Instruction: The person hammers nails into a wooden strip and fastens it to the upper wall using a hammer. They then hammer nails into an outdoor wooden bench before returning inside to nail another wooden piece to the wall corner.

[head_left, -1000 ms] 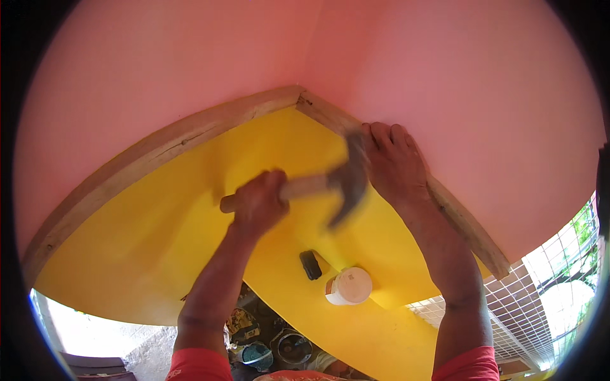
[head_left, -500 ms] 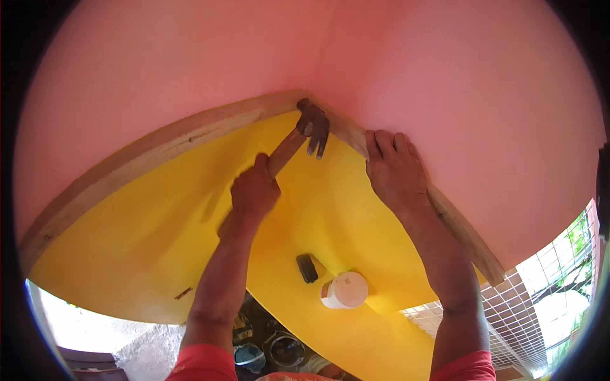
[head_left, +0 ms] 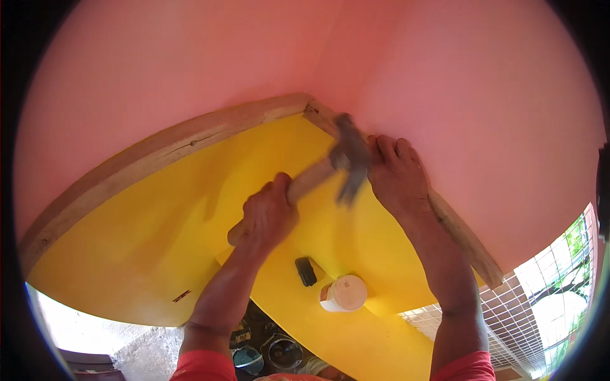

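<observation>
My left hand [head_left: 270,213] is closed round the wooden handle of a claw hammer [head_left: 351,155]. The hammer's dark head is smeared by motion and hangs close to my right hand's fingers. My right hand [head_left: 400,174] grips a wooden batten [head_left: 470,254] that runs along the right-hand pink wall [head_left: 483,127]. Its fingertips lie on the wall side of the wood, and the thumb is partly hidden. A second batten [head_left: 159,146] follows the left-hand wall and meets the first one in the corner.
Below the battens are yellow panels [head_left: 127,241]. A white tub [head_left: 348,293] and a small black object [head_left: 305,271] rest on the yellow surface. White wire mesh [head_left: 508,324] stands at lower right. Containers [head_left: 285,352] sit on the floor beneath.
The hammer has moved from the corner to the right and nearer to me, its head now beside my right hand. My right hand keeps its place on the batten.
</observation>
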Tool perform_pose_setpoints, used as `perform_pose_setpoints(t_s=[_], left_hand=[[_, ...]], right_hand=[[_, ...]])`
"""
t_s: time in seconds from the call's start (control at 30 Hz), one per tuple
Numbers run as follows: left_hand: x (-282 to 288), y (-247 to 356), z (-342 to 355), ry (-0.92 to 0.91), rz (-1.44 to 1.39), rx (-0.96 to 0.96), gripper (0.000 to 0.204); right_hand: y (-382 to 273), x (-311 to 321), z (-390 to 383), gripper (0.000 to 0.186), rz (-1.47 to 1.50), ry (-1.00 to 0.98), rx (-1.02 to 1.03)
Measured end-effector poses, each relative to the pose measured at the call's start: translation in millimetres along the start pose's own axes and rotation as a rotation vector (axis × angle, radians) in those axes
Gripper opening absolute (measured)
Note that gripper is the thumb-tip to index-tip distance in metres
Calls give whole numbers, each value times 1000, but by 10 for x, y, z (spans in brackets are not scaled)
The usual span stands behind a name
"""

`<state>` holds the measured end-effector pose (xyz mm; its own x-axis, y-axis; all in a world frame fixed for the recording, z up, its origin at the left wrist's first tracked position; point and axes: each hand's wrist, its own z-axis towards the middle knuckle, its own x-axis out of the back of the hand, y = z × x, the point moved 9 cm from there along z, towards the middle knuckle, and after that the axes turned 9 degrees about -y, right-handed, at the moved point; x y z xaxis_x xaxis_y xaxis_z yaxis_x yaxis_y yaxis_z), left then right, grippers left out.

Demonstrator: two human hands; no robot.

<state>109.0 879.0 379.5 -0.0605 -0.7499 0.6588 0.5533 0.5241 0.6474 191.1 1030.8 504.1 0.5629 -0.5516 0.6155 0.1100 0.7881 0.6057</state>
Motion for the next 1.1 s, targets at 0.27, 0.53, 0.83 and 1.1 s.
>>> perform_pose_setpoints(t_s=[0.27, 0.53, 0.83, 1.1], left_hand=[[-6, -350, 262, -36, 36, 206, 22], [-135, -379, 312, 2, 51, 83, 18], [87, 184, -96, 107, 3, -277, 18], [-77, -115, 112, -38, 19, 57, 16]], right_hand=[[-99, -75, 25, 36, 36, -53, 4], [-149, -40, 38, 37, -10, -69, 8], [-62, 55, -8, 34, 39, -31, 26], [-44, -22, 8, 35, -19, -69, 6]])
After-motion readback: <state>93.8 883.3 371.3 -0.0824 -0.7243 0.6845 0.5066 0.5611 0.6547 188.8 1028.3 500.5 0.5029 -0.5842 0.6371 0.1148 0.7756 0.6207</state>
